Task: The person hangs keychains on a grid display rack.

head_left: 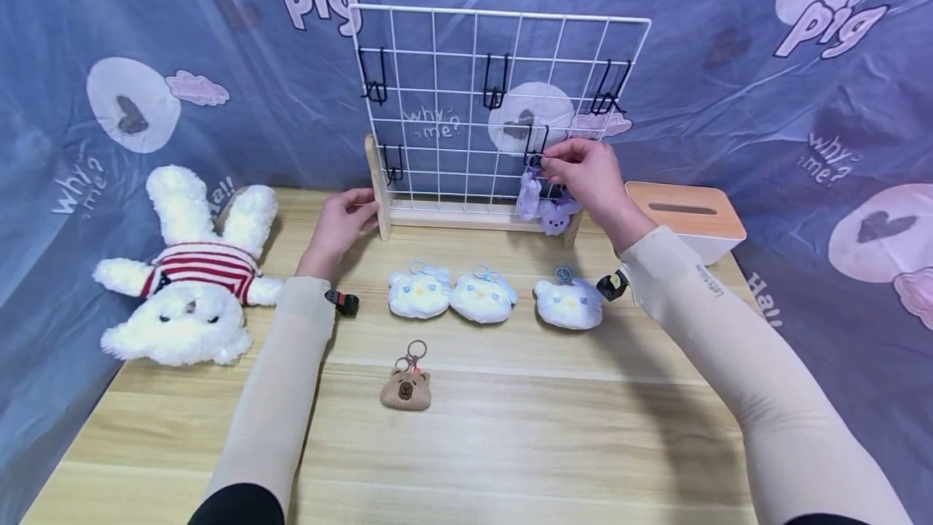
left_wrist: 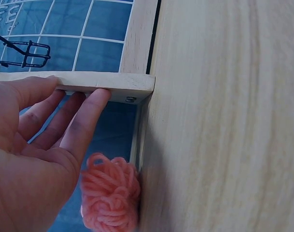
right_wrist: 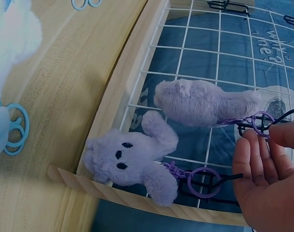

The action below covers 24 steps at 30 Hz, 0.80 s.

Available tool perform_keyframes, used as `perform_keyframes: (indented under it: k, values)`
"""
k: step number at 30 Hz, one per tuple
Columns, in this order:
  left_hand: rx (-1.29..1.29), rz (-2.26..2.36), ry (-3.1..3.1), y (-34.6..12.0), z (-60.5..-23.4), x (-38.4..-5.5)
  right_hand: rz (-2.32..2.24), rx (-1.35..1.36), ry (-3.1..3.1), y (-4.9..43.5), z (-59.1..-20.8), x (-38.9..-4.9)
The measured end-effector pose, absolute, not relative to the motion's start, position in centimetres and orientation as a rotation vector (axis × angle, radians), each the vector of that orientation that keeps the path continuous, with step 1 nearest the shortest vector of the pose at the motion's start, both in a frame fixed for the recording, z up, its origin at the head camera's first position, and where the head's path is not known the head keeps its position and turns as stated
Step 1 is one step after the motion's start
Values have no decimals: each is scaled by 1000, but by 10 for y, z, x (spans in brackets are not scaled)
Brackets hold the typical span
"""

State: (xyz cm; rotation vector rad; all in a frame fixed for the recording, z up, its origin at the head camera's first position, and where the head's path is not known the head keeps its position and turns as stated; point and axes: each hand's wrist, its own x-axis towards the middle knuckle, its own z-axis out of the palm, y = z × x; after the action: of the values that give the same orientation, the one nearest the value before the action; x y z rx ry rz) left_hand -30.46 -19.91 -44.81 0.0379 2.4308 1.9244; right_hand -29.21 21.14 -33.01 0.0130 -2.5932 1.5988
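Note:
My left hand (head_left: 341,225) grips the wooden side post (left_wrist: 105,81) of a white wire grid rack (head_left: 503,14), thumb on one face and fingers on the other. At the rack's lower right, my right hand (head_left: 587,177) pinches the purple ring (right_wrist: 253,126) of a purple plush keychain (right_wrist: 200,102) at a black hook (head_left: 535,138). That plush dangles against the grid, its front turned away in the right wrist view. Beside it, a second purple plush keychain (right_wrist: 125,155), with dark eyes and nose, hangs by its ring from another black hook (right_wrist: 204,186).
Three white-and-blue cat plush keychains (head_left: 483,298) lie before the rack, with a brown capybara keychain (head_left: 406,390) nearer. A white plush toy (head_left: 193,318) lies left; a wooden-lidded tissue box (head_left: 685,213) stands right. Pink yarn (left_wrist: 110,193) sits beside the left post.

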Motion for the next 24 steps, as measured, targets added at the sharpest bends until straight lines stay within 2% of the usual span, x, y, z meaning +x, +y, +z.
perform_keyframes:
  k: [24]
  values:
    - [81,1947,2441,-201,-451,-306,1730,37,-2502,210,-307,-256]
